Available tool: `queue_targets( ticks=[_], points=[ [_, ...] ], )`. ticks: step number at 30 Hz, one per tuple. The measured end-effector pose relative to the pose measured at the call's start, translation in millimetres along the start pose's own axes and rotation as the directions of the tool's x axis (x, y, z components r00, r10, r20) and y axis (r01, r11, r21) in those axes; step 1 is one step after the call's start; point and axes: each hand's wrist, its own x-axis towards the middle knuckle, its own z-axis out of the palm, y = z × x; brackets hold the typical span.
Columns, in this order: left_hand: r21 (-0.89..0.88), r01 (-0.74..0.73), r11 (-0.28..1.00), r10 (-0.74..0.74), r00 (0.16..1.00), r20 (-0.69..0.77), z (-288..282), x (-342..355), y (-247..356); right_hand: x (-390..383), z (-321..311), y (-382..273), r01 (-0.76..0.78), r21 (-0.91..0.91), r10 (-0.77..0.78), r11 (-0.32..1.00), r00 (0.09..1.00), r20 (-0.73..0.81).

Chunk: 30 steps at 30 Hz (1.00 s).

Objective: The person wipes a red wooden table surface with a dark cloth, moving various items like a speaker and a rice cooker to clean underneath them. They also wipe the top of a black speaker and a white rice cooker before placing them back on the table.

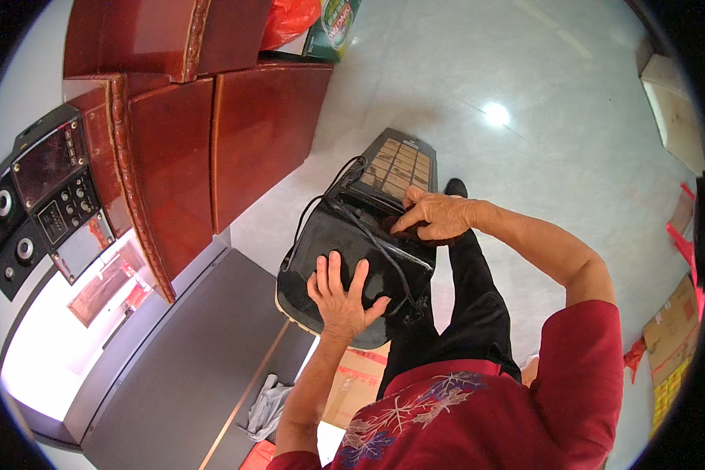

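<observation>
In front of me stands a black appliance (333, 243) with a broad, flat, rounded top; its kind I cannot tell. A panel of tan rectangular pieces (395, 167) in a dark frame slopes at its far end. My left hand (342, 307) lies flat on the near top surface, fingers spread, holding nothing. At the dark gap between the top and the panel is my right hand (437, 215), its fingers curled and pointing down into the gap. Whatever those fingers touch or grip is hidden. A black cord (380, 249) loops across the appliance and down its left side.
A red-brown wooden cabinet (266, 141) is at the left, near a black panel with knobs (59, 204). Below lies a dark grey surface (180, 360) with a crumpled grey bag (269, 403). Cardboard boxes (672, 329) line the right edge. A red bag (290, 22) sits atop the cabinet.
</observation>
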Motion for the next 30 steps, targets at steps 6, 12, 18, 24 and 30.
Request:
queue_targets(
  ticks=[6, 12, 18, 24, 30],
  points=[
    [-0.008, -0.009, 1.0, 0.009, 1.0, -0.003, -1, 3, 1, 24, -33, -43, -0.111, -0.358, 0.202, 0.927, 0.952, 0.229],
    [0.016, -0.011, 1.0, 0.011, 1.0, -0.015, 0, 1, 1, -7, -15, -9, -0.072, -0.039, 0.076, 0.997, 0.989, 0.129],
    [0.023, -0.007, 1.0, 0.007, 1.0, -0.019, 0, 0, 0, -49, 15, 11, -0.269, 0.502, 0.343, 0.822, 0.938, -0.058],
    [0.026, -0.018, 1.0, 0.018, 1.0, -0.009, 1, 0, 0, -48, 29, -30, -0.247, -0.136, 0.212, 0.959, 0.95, -0.23],
    [0.035, -0.017, 0.999, 0.017, 1.0, -0.007, 1, 1, 1, -52, 20, 0, -0.205, 0.567, 0.238, 0.798, 0.971, 0.016]
  ],
)
